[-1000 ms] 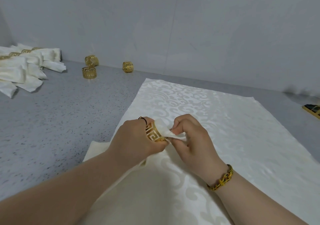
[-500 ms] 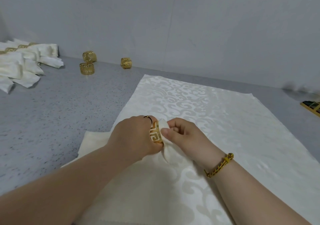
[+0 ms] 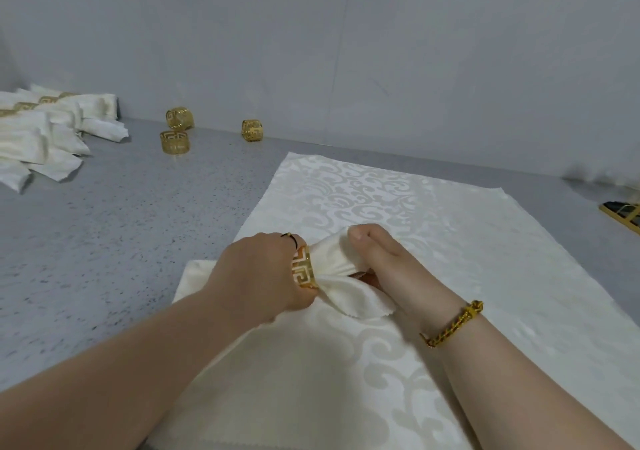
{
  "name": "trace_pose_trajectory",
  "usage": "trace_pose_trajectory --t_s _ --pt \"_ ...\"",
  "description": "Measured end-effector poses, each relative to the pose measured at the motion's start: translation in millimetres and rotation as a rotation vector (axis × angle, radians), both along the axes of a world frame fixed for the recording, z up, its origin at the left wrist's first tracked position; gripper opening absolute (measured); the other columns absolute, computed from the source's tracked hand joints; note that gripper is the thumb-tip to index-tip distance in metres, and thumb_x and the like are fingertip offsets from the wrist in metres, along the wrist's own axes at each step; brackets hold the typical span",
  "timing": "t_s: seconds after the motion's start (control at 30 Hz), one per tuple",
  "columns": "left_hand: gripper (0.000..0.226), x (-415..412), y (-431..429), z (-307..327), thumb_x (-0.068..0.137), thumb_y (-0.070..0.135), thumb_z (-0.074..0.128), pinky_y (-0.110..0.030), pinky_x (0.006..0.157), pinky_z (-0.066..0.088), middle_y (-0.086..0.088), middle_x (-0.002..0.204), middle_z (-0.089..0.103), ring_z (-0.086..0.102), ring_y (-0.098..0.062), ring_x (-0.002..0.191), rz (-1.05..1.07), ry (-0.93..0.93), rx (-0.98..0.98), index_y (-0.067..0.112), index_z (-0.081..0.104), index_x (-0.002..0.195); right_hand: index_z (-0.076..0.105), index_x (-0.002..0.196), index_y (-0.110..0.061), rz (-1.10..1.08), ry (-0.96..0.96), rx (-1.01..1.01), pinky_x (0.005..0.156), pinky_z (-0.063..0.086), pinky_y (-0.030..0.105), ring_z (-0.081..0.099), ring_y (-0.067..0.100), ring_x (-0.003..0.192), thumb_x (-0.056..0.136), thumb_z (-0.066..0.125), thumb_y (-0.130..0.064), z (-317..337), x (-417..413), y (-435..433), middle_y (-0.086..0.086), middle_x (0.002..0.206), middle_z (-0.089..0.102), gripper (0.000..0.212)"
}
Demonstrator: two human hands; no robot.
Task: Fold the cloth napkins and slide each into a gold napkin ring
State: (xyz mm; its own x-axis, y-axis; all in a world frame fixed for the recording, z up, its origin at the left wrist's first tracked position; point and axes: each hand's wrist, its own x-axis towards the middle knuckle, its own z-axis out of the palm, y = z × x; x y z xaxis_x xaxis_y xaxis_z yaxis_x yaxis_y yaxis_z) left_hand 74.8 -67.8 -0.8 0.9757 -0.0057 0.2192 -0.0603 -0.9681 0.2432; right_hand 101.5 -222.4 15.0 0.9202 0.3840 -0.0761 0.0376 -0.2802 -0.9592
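My left hand [image 3: 258,274] grips a gold cut-out napkin ring [image 3: 304,269] over the middle of the table. A folded cream napkin [image 3: 337,271] runs through the ring, its end fanning out to the right. My right hand [image 3: 384,266] grips that end, thumb on top. The rest of the napkin [image 3: 197,276] shows to the left of my left hand. Both hands are above a large cream patterned cloth [image 3: 381,186] spread flat.
Three spare gold rings [image 3: 175,142] [image 3: 179,118] [image 3: 252,130] stand near the back wall. A pile of ringed napkins [image 3: 41,127] lies at the far left on the grey speckled counter [image 3: 121,214]. A gold-framed object [image 3: 623,215] sits at the right edge.
My right hand has drawn more napkin through the ring, from a small tip to a fanned end. The view has shifted slightly.
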Motion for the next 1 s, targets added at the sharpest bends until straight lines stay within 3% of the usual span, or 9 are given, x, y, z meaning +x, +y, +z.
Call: trace_pose_trajectory --t_s 0.1,0.17,0.37,0.43,0.57,0.8,1.0 --pt "0.024 0 -1 0 0.073 0.045 0.06 -0.017 0.052 0.033 0.009 0.065 0.048 0.058 -0.013 0.069 0.01 -0.012 -0.021 0.026 0.051 0.085 0.043 0.107 -0.027 0.016 -0.109 -0.134 0.058 0.043 0.004 0.055 -0.001 0.077 0.08 0.066 -0.03 -5 -2 4 -0.01 0.092 0.057 0.036" --pt "0.023 0 -1 0 0.073 0.046 0.06 -0.015 0.05 0.029 0.009 0.065 0.047 0.051 -0.011 0.067 0.002 -0.019 -0.018 0.028 0.048 0.082 0.044 0.106 -0.025 0.0 -0.134 -0.143 0.058 0.044 0.005 0.054 -0.001 0.077 0.076 0.072 -0.023 -7 -3 6 -0.01 0.092 0.056 0.041" --pt "0.035 -2 -2 0 0.071 0.046 0.064 -0.018 0.058 0.036 0.01 0.08 0.056 0.051 -0.009 0.076 -0.052 0.005 -0.074 0.03 0.055 0.101 0.053 0.096 -0.029 -0.005 -0.138 -0.191 0.041 0.042 0.009 0.057 -0.005 0.047 0.07 0.077 -0.017 7 -1 -8 -0.009 0.071 0.058 0.037" --pt "0.035 -3 -4 0 0.071 0.045 0.065 -0.01 0.057 0.032 0.01 0.081 0.056 0.051 -0.009 0.076 -0.067 0.019 -0.091 0.03 0.056 0.101 0.056 0.089 -0.031 -0.008 -0.188 -0.216 0.042 0.041 0.008 0.056 -0.006 0.046 0.07 0.077 -0.022 8 0 -10 -0.009 0.067 0.057 0.029" --pt "0.031 -6 -5 2 0.068 0.045 0.066 -0.01 0.057 0.032 0.011 0.073 0.052 0.051 -0.008 0.074 -0.063 0.059 -0.103 0.031 0.055 0.094 0.058 0.088 -0.032 -0.098 -0.289 -0.24 0.04 0.03 0.008 0.042 0.002 0.037 0.069 0.074 -0.036 7 3 -15 -0.003 0.052 0.043 0.025" --pt "0.025 -13 -2 9 0.067 0.043 0.067 -0.02 0.065 0.044 0.009 0.069 0.057 0.055 -0.005 0.064 -0.058 0.121 -0.118 0.031 0.056 0.086 0.062 0.069 -0.028 -0.195 -0.386 -0.28 0.046 0.027 0.019 0.035 0.006 0.037 0.073 0.068 -0.041 4 10 -26 -0.006 0.046 0.038 0.015" --pt "0.033 -14 0 12 0.068 0.044 0.067 -0.021 0.072 0.044 0.01 0.083 0.06 0.057 -0.009 0.083 -0.067 0.117 -0.072 0.032 0.058 0.097 0.06 0.06 -0.022 -0.187 -0.357 -0.304 0.039 0.028 0.009 0.039 0.003 0.035 0.079 0.065 -0.036 6 18 -37 -0.017 0.032 0.042 0.024"
